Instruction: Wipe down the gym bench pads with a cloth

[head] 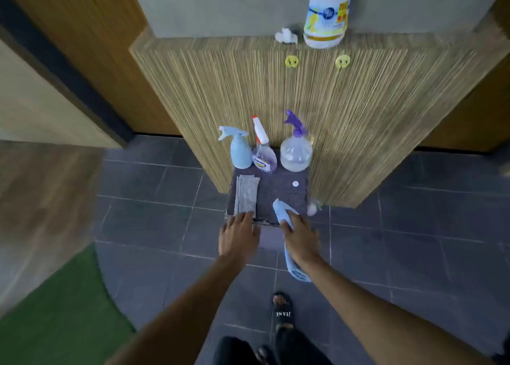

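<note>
Three spray bottles, a pale blue one [239, 152], a clear one with a red and white nozzle [263, 155] and a round one with a purple trigger [296, 149], are standing against a striped wooden cabinet [358, 121] at the back of a dark floor mat [276, 190]. The right hand [300, 236] is gripping a blue cloth [294, 265], its ends trailing free, probably for wiping, while the left hand [238, 235], fingers spread and empty, is reaching the near end of a folded grey cloth [246, 195] lying on the mat; no bench pads are showing in view
</note>
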### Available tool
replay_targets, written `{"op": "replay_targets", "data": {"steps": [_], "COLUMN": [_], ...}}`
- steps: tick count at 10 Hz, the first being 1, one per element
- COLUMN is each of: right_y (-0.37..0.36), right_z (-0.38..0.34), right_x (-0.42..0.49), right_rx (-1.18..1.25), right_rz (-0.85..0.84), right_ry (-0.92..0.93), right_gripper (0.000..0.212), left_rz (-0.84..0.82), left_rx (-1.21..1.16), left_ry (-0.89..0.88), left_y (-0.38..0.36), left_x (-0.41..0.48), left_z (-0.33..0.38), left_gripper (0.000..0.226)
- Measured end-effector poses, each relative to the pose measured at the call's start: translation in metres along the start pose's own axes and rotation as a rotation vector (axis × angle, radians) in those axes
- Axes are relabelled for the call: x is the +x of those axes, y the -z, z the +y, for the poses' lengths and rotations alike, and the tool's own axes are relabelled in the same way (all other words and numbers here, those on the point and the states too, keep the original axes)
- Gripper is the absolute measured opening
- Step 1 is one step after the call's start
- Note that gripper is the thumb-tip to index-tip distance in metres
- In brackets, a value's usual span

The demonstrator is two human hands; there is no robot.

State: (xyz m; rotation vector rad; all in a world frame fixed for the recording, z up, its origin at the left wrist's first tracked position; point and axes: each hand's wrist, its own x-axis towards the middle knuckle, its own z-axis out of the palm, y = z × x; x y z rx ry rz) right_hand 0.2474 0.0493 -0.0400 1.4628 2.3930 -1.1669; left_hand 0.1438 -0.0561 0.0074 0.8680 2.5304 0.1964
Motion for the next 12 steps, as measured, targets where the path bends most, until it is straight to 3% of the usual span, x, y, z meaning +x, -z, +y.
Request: {"op": "replay_targets", "data": {"steps": [1,2,4,5,7,8,10,12], "right_y": [-0.019,-0.055,-0.124,-0.141,-0.155,-0.153,-0.107,-0.031], "right_z": [-0.011,-0.015,-0.011,-0.003,0.005,0.004,-0.008,-0.037], "right_x": [0.035,0.078,0.160,0.186,0.199,0.200,0.178,0.140], "right_rx": [0.007,-0.016,-0.229,-0.332,-0.438,-0.411,-0.328,-0.233], "right_rz": [0.036,0.159,0.466,0.556,0.568,0.555,0.220,0.070], "right_ry": [-0.054,-0.095,-0.105,-0.085,-0.079,-0.092,-0.047,-0.059], "right_gripper": [0.046,0.067,0.041,0.043,0.057,0.058,0.066,0.053], "left_rz": [-0.031,-0.037,0.060,0.096,0.193,0.195,0.037,-0.015], "left_rx": [0.020,0.028,0.076,0.132,0.232,0.249,0.133,0.058], "left_ry": [-0.077,-0.164,-0.313,-0.376,-0.398,-0.395,-0.383,-0.320], "left_y": [-0.002,-0.029,-0.106,-0.133,-0.155,-0.154,-0.107,-0.033], "left_x": [0.055,0.120,0.223,0.242,0.246,0.246,0.224,0.182], "left_z": [-0.013,-0.031,-0.060,-0.072,-0.083,-0.079,-0.069,-0.045], "left_gripper": [0.048,0.052,0.060,0.060,0.061,0.061,0.063,0.056]}}
